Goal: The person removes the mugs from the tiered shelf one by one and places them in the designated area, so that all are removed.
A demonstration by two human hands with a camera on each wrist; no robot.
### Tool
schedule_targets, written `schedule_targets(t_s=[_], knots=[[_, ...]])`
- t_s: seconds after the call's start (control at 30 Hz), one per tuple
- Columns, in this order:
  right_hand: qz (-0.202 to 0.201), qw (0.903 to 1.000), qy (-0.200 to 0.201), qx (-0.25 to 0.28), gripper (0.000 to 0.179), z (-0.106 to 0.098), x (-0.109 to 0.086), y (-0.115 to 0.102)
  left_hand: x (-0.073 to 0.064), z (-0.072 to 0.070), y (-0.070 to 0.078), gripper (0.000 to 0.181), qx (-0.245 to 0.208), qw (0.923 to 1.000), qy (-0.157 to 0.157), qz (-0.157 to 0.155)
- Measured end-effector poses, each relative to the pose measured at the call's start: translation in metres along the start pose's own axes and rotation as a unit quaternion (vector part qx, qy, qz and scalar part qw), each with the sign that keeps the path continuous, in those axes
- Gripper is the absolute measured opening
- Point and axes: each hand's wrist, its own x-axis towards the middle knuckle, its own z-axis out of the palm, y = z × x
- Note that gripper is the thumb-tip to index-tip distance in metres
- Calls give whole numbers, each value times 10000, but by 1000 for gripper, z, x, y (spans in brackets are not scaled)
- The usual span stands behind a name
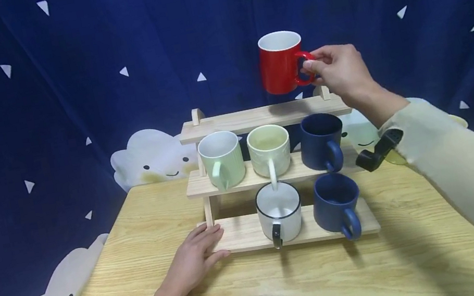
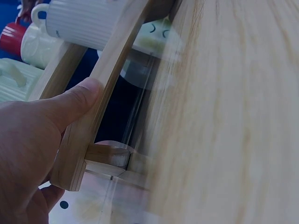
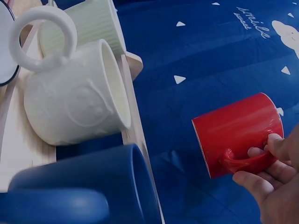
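Observation:
My right hand [image 1: 343, 71] pinches the handle of a red mug [image 1: 276, 69], white inside, and holds it upright above the top tier of a wooden rack [image 1: 232, 123]. In the right wrist view, thumb and fingers close on the handle of that mug [image 3: 233, 128]. My left hand [image 1: 194, 262] grips the left end of the rack's bottom board, with the thumb along the board [image 2: 105, 88] in the left wrist view. A light green mug [image 1: 230, 157], a cream mug [image 1: 279, 151] and a navy mug [image 1: 314, 142] stand on the middle tier.
On the bottom tier are a white mug with a black rim [image 1: 290, 223] and a blue mug [image 1: 328, 208]. The rack stands on a wood-grain table [image 1: 145, 222]. A dark blue curtain [image 1: 197, 28] with white triangles and smiling clouds hangs close behind it.

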Motion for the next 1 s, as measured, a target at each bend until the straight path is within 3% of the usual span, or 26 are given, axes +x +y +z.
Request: schedule_targets(t_s=[0.7,1.0], knots=[[215,9986,366,328,47,-52,-3,21,-3,-3,2,57,-60,10000,-5,-59],[375,9981,454,184,48,-72,-6,37,-4,-2,1,56,-57,10000,32,-30]])
